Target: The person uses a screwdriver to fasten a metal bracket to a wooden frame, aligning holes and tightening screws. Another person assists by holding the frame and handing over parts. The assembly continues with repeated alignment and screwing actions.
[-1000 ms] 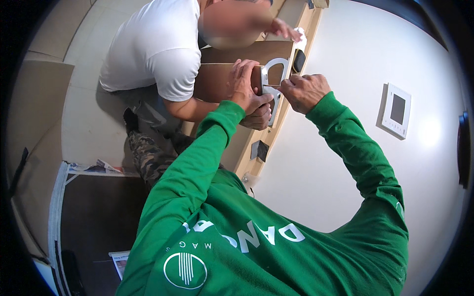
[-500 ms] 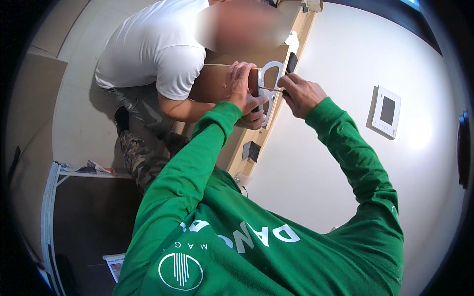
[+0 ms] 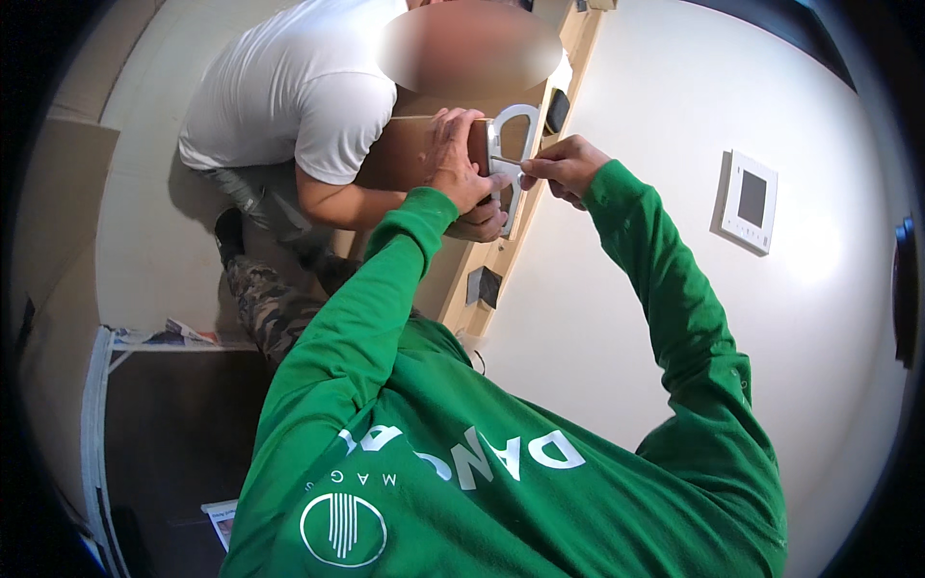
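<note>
My left hand (image 3: pixel 453 164) is closed over the end of a brown wooden panel (image 3: pixel 400 154), its thumb reaching to a pale grey plate with rounded openings (image 3: pixel 521 118). The plate stands against the panel's end. Pinched in my right hand (image 3: pixel 568 166) is a screwdriver; its thin shaft (image 3: pixel 505 161) points left at the plate, and most of its handle is hidden by my fingers. Just below my left hand, a co-worker's hand (image 3: pixel 479 223) also grips the panel end.
A co-worker in a white shirt (image 3: pixel 342 116) crouches at the far left, close to the panel. Along the white wall (image 3: pixel 636 318) runs a wooden frame (image 3: pixel 509 249) with dark pads (image 3: pixel 484 286). A wall-mounted screen unit (image 3: pixel 750 202) is at the right. A dark panel (image 3: pixel 183 414) lies lower left.
My right hand has shifted slightly up and left in view, its fingers now pinched closer around the screwdriver. The panel and my left hand appear a little further left, with the view shifting too.
</note>
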A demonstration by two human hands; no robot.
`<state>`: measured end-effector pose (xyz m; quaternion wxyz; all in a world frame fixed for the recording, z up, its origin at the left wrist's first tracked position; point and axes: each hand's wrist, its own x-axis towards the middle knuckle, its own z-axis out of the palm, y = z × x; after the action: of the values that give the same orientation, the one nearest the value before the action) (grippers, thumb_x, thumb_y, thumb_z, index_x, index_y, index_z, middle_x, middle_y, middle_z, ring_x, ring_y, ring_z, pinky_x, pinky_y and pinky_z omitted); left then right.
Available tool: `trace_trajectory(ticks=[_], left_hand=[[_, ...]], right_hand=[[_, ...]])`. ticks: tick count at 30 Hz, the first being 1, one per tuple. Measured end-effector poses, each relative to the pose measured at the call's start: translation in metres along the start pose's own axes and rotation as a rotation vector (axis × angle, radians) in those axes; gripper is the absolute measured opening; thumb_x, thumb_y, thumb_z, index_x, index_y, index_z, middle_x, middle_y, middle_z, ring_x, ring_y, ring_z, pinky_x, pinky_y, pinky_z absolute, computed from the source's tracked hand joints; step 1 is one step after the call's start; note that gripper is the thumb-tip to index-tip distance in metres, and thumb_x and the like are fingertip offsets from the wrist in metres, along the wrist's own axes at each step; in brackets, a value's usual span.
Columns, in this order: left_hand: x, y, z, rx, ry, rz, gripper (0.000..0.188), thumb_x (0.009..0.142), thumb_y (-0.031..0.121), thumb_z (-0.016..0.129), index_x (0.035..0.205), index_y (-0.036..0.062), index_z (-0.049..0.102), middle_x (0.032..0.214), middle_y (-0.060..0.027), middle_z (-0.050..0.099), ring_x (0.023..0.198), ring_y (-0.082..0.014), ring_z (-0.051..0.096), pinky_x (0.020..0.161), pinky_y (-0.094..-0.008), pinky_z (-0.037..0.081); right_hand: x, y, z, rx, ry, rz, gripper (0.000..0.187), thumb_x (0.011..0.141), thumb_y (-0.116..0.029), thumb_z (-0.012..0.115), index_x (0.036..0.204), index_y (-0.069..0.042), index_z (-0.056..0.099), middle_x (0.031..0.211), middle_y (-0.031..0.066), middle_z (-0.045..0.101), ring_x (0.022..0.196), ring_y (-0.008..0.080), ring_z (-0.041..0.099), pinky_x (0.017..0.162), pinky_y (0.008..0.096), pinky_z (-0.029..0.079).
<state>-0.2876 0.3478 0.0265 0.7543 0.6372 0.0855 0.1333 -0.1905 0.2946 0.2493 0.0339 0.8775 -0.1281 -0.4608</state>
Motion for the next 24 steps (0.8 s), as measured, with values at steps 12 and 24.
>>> trace_trajectory(ticks=[12, 24], left_hand=[[-0.002, -0.003, -0.001, -0.004, -0.017, 0.034, 0.100, 0.058, 0.033, 0.098, 0.142, 0.0078, 0.049, 0.140, -0.0189, 0.048, 0.136, -0.0372, 0.046, 0.116, -0.0499, 0.040], [0.007, 0.013, -0.007, 0.177, -0.077, 0.098, 0.104, 0.062, 0.038, 0.100, 0.146, 0.0037, 0.048, 0.135, -0.0226, 0.054, 0.130, -0.0389, 0.052, 0.114, -0.0479, 0.042]], right_hand=[[-0.020, -0.007, 0.014, -1.214, 0.383, -0.630, 0.011, 0.086, -0.020, 0.073, 0.092, -0.012, 0.079, 0.084, 0.0154, 0.077, 0.083, 0.0328, 0.078, 0.068, 0.0460, 0.062], [0.027, 0.179, 0.059, 0.634, 0.515, -0.609, 0.031, 0.103, -0.029, 0.070, 0.095, 0.000, 0.078, 0.078, 0.0061, 0.074, 0.073, 0.0097, 0.064, 0.065, 0.0292, 0.051]])
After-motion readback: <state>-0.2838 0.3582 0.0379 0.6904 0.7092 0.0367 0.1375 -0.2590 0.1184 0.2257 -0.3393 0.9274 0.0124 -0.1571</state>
